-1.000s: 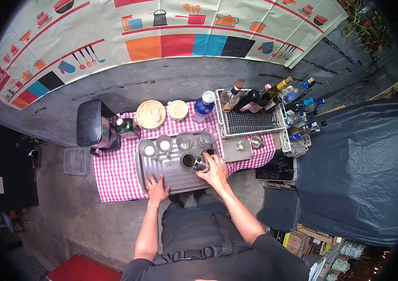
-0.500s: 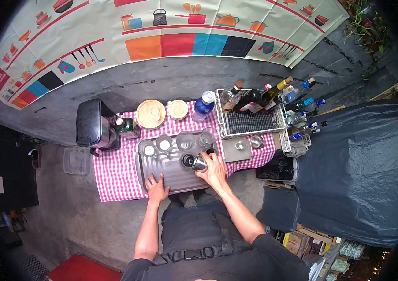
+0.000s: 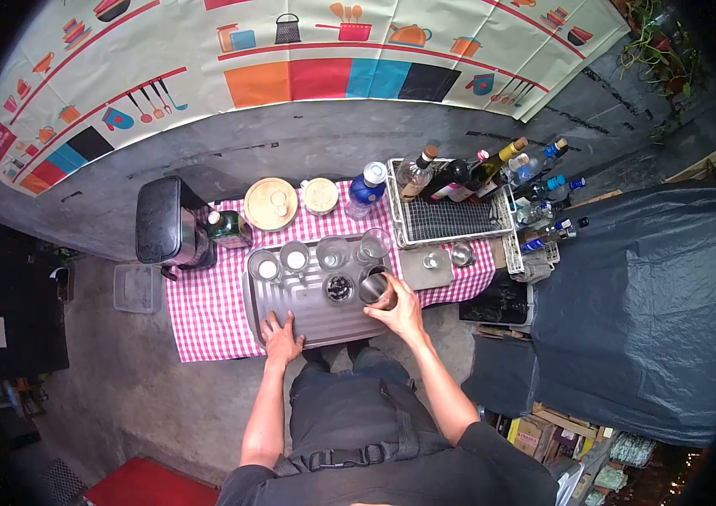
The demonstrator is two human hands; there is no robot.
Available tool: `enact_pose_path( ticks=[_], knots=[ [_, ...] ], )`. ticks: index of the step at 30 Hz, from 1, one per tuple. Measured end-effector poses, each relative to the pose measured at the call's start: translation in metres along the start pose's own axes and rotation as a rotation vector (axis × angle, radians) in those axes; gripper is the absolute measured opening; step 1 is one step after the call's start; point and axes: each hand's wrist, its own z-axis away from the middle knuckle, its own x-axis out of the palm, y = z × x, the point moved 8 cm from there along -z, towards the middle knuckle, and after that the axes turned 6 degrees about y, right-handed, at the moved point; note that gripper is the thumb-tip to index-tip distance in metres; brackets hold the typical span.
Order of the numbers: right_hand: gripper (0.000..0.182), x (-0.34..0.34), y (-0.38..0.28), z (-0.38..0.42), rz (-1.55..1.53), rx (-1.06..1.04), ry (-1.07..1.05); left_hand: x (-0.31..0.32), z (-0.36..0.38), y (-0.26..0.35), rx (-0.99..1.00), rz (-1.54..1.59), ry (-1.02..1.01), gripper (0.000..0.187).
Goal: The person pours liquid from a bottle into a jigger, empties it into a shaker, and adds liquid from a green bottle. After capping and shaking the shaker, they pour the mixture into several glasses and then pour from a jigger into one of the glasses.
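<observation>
My right hand (image 3: pixel 398 309) is closed around a steel cup (image 3: pixel 374 287) near the right side of the grey-brown tray (image 3: pixel 290 314). A glass with dark contents (image 3: pixel 339 289) stands just left of the cup. My left hand (image 3: pixel 283 338) lies with fingers spread on the tray's near edge, its thumb and fingertips over the ribbed surface. Along the tray's far side are two glasses with white contents, a left one (image 3: pixel 266 268) and a right one (image 3: pixel 294 258). Two clear glasses, one in the middle (image 3: pixel 332 252) and one further right (image 3: pixel 373 246), complete that row.
A black bin-like container (image 3: pixel 160 221) and a green bottle (image 3: pixel 228 228) stand left. Behind the tray are wooden-lidded jars (image 3: pixel 271 205) and a blue bottle (image 3: pixel 366 192). A white wire basket (image 3: pixel 450 238) with several bottles sits right, near a small glass (image 3: pixel 433 261) and steel bowl (image 3: pixel 462 254).
My right hand has moved the steel cup right, away from the glass with dark contents, which it was tilted toward before. My left hand has stayed in place.
</observation>
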Motion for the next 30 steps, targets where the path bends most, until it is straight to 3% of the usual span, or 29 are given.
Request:
enact_pose_path(
  ticks=[6, 11, 19, 24, 30],
  knots=[
    [0.096, -0.035, 0.028, 0.003, 0.179, 0.026, 0.129, -0.003, 0.001, 0.002, -0.007, 0.002, -0.013, 0.084],
    [0.092, -0.037, 0.038, -0.003, 0.294, 0.031, 0.115, -0.003, 0.001, 0.003, -0.013, -0.005, -0.032, 0.084],
    [0.090, -0.033, 0.022, -0.013, 0.412, -0.073, 0.118, 0.002, -0.001, -0.001, -0.025, -0.010, -0.029, 0.085],
    [0.078, -0.034, 0.007, -0.020, 0.496, -0.116, 0.135, 0.002, -0.001, -0.001, -0.024, 0.008, -0.016, 0.084],
    [0.080, -0.038, -0.008, -0.023, 0.540, -0.156, 0.132, 0.001, 0.000, 0.000, -0.038, -0.012, -0.036, 0.087]
  ],
)
